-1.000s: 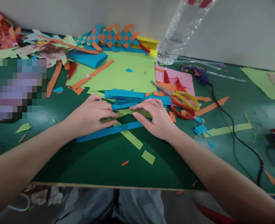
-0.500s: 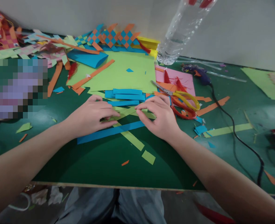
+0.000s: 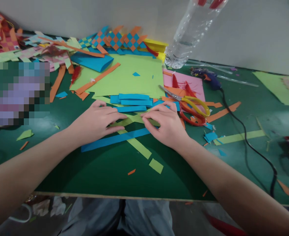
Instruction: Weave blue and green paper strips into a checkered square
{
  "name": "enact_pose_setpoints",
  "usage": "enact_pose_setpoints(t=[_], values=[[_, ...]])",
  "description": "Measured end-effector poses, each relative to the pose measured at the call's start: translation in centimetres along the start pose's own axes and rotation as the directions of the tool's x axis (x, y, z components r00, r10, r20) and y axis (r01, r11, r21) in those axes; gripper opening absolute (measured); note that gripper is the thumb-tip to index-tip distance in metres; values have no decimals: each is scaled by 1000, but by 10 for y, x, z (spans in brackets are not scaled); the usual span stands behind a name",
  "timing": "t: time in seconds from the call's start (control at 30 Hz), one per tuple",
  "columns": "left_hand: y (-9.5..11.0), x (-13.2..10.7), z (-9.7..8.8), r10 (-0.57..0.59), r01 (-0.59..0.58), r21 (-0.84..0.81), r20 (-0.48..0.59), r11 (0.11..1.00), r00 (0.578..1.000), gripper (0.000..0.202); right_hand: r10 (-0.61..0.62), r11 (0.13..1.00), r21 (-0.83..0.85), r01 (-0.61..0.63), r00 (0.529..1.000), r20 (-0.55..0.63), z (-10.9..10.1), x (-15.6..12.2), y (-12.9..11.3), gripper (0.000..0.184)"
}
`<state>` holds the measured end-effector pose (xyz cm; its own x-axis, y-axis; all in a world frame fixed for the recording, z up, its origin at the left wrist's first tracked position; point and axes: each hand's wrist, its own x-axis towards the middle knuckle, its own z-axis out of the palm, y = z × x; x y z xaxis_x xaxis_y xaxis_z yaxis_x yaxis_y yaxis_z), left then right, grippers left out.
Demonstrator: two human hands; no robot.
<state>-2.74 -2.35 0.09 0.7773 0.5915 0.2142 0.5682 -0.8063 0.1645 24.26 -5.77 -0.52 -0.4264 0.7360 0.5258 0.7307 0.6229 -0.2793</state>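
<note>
My left hand (image 3: pixel 95 122) lies flat on the green table, its fingers stretched out over the left end of some light green paper strips (image 3: pixel 132 119) that cross each other. From the right, my right hand (image 3: pixel 168 126) meets them, thumb and forefinger pinched on the strips' right end. A long blue strip (image 3: pixel 112 140) runs slantwise just below both hands, over another green strip (image 3: pixel 139 147). Behind my fingers is a small stack of blue strips (image 3: pixel 132 99).
Red and yellow scissors (image 3: pixel 192 106) lie right of my right hand. Behind are a large green sheet (image 3: pixel 131 77), a pink sheet (image 3: pixel 187 83), woven paper pieces (image 3: pixel 119 37) and a clear bottle (image 3: pixel 186 36). A glue gun (image 3: pixel 209 79) and its black cord (image 3: pixel 247 139) lie at right. Scraps litter the table.
The blue strips that lay under my fingertips now sit further back, uncovering the crossed green strips. My right hand has shifted a little left, closing the gap to my left hand.
</note>
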Motion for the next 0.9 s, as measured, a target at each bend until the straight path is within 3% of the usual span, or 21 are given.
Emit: enact_pose_setpoints(t=[0.7, 0.9], values=[[-1, 4, 1, -32, 35, -126, 24, 991, 999, 68, -67, 990, 128, 55, 994, 91, -1, 1, -2, 15], [1, 3, -3, -24, 22, -147, -8, 989, 1000, 54, -95, 989, 118, 85, 992, 84, -1, 0, -1, 9]])
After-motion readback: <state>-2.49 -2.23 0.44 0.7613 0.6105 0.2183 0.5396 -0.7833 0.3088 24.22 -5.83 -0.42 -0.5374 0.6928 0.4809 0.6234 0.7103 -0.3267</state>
